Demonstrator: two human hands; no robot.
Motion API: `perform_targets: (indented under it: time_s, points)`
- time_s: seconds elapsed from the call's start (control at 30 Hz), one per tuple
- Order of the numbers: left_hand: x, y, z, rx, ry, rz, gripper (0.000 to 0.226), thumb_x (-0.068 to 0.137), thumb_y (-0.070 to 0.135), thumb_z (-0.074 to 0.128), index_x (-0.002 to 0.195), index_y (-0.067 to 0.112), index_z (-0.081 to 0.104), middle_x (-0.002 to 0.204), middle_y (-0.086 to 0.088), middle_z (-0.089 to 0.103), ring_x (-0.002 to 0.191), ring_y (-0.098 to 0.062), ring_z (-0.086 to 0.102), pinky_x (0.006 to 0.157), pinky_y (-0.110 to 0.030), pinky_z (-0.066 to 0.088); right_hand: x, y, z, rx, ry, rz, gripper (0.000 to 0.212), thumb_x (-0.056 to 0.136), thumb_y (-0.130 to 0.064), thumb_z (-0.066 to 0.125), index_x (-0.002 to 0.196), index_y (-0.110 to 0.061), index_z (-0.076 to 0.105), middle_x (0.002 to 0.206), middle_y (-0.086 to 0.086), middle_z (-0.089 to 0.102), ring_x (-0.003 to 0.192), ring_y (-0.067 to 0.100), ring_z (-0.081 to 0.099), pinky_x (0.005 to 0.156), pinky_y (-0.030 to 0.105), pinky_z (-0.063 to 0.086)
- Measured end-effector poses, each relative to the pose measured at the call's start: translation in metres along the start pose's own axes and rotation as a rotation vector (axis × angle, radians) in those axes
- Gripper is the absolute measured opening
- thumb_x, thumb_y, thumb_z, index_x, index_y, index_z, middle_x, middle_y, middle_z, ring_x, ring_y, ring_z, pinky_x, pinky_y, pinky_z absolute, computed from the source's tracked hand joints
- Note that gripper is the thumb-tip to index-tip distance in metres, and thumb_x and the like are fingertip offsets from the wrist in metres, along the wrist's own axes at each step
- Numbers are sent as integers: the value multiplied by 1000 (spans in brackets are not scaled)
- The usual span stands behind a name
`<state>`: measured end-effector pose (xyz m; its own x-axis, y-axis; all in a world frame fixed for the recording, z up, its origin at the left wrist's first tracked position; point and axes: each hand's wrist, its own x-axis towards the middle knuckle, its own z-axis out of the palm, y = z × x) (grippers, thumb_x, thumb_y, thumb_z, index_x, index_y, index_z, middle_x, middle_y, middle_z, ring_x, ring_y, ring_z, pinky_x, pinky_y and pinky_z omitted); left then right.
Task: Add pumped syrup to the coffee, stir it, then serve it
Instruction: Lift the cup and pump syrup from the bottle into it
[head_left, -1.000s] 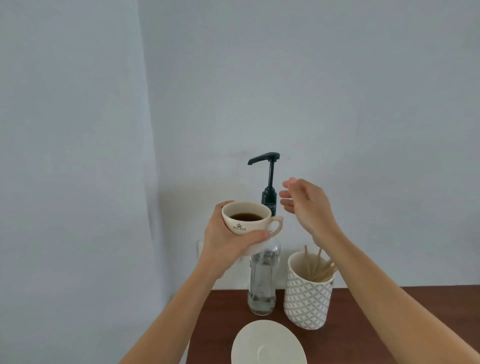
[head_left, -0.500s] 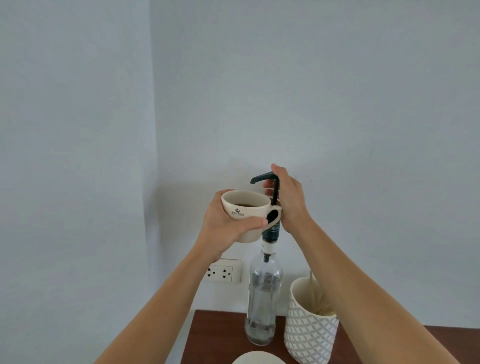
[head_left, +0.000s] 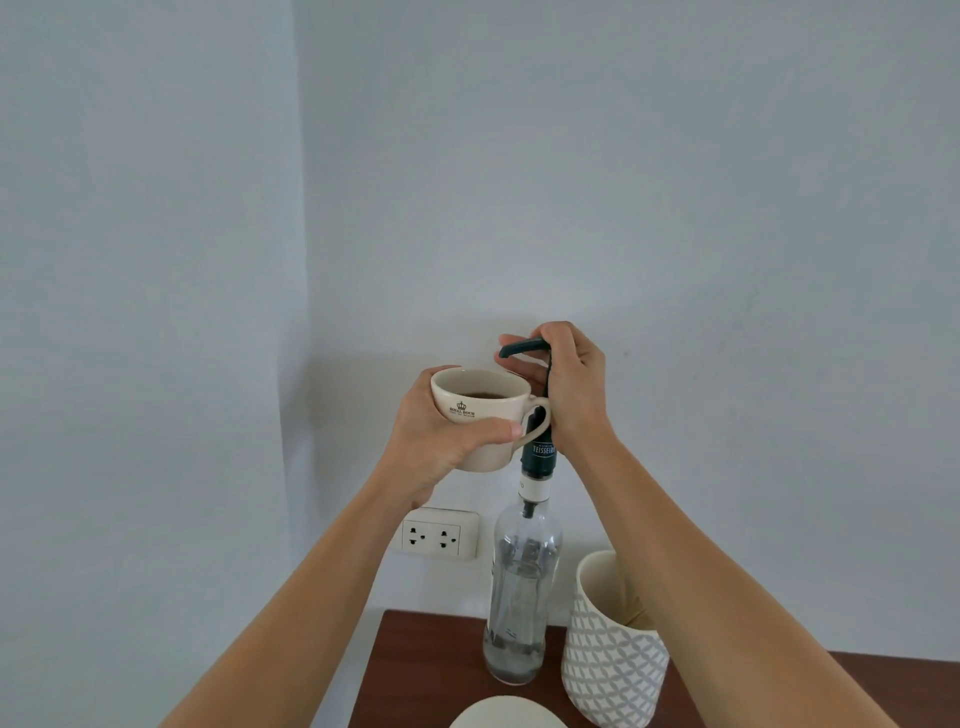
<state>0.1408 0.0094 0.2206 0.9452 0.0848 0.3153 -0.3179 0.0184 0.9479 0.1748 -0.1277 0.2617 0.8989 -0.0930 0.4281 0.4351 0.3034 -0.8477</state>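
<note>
My left hand holds a cream coffee cup with dark coffee in it, lifted up beside the pump. A clear syrup bottle stands on the brown table, topped by a dark pump whose spout points left over the cup's rim. My right hand is wrapped around the pump head and stem. The pump's stem is mostly hidden behind that hand and the cup's handle.
A white patterned holder with wooden stir sticks stands right of the bottle, partly behind my right forearm. A white saucer lies at the bottom edge. A wall socket sits behind. Walls meet in a corner at left.
My right hand went from hovering open beside the pump to gripping its head. The cup stayed raised under the spout. The view tilted upward, so the table dropped lower in frame.
</note>
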Motion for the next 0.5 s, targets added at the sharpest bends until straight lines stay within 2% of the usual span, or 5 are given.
perform_targets:
  time_s: [0.17, 0.33, 0.5]
  points:
    - [0, 0, 0, 1, 2, 4, 106, 25, 33, 89, 125, 19, 56, 107, 2, 71, 90, -10, 68, 69, -25, 55, 1, 1, 0, -9, -2, -16, 26, 93, -10, 46, 68, -13, 52, 80, 15, 79, 73, 32, 76, 62, 30, 55]
    - [-1, 1, 2, 6, -2, 4, 103, 25, 34, 88, 122, 21, 57, 105, 4, 71, 88, -8, 68, 69, -26, 56, 2, 3, -2, -14, -5, -17, 27, 93, -11, 46, 67, -13, 52, 83, 18, 79, 74, 34, 77, 67, 37, 56]
    - [0, 0, 2, 8, 3, 3, 106, 26, 33, 89, 126, 18, 56, 111, -1, 73, 91, -11, 69, 71, -28, 57, 3, 4, -2, -6, 4, -12, 28, 93, -10, 45, 67, -12, 52, 79, 19, 78, 73, 34, 77, 69, 39, 57]
